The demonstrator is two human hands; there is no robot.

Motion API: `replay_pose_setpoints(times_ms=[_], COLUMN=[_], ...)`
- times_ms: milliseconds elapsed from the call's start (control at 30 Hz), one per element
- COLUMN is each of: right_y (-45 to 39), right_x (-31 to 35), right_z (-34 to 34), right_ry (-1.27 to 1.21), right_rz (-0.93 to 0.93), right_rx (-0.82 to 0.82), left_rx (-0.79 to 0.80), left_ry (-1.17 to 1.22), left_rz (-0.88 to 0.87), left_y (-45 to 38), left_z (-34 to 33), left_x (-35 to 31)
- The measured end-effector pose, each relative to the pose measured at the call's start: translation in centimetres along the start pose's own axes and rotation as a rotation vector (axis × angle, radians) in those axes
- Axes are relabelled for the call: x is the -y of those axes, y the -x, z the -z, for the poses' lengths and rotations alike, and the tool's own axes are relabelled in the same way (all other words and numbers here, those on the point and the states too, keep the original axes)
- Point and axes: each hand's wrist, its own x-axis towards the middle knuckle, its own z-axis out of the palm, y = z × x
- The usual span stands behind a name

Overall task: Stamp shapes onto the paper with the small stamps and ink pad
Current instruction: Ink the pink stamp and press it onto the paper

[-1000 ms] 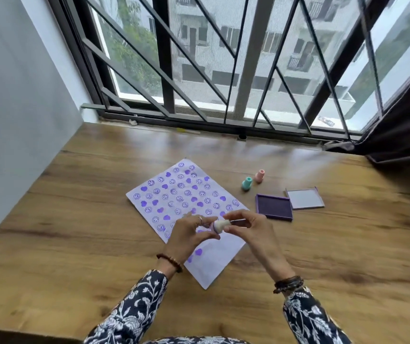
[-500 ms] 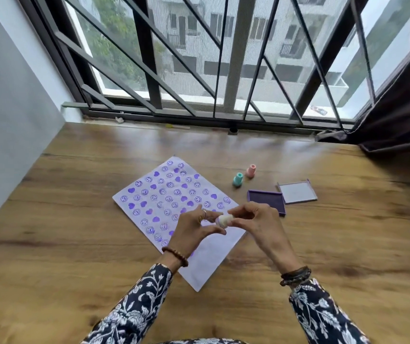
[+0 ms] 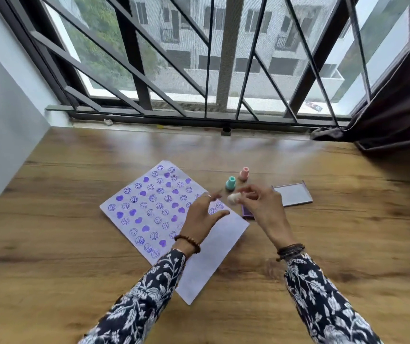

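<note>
**Hands part over the sheet**

Since a moment ago my left hand (image 3: 202, 214) has let go, fingers spread above the paper (image 3: 149, 207) with its purple smileys and hearts. Teal stamp (image 3: 230, 182) and pink stamp (image 3: 244, 173) stand beyond. My right hand (image 3: 261, 207) pinches the white stamp (image 3: 233, 198), hiding most of the ink pad (image 3: 246, 212); its lid (image 3: 293, 194) lies rightward.

Wood-grain table (image 3: 75, 244), slight sheen; matt paper (image 3: 213, 254); floral cloth sleeves (image 3: 144, 301).
</note>
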Motion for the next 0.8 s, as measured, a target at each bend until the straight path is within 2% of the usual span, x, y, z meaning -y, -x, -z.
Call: replay_pose_setpoints(times_ms=[167, 400, 533, 633, 700, 800], right_y=[-3.3, -5.4, -6.2, -6.5, -7.0, -7.8], right_x=[-1.6, -2.8, -3.3, -3.7, -4.0, -4.3], right_z=[0.1, -0.9, -1.7, -1.9, -1.9, -1.7], right_ry=[0.118, 0.158, 0.152, 0.128, 0.187, 0.295], right_rz=[-0.013, 0.015, 0.059, 0.102, 0.112, 0.145], right_rx=[-0.112, -0.108, -0.109, -0.172, -0.205, -0.141], left_rx=[-0.033, 0.025, -0.007, -0.021, -0.034, -0.045], left_ry=[-0.089, -0.260, -0.318, -0.334, -0.341, -0.336], left_rz=[0.014, 0.050, 0.024, 0.001, -0.014, -0.015], left_y=[-3.2, -6.1, -6.5, -6.7, -6.7, -6.7], left_z=[-1.9, -3.3, -4.0, -4.2, -4.3, -4.3], left_x=[1.2, 2.6, 3.3, 3.9, 4.0, 4.1])
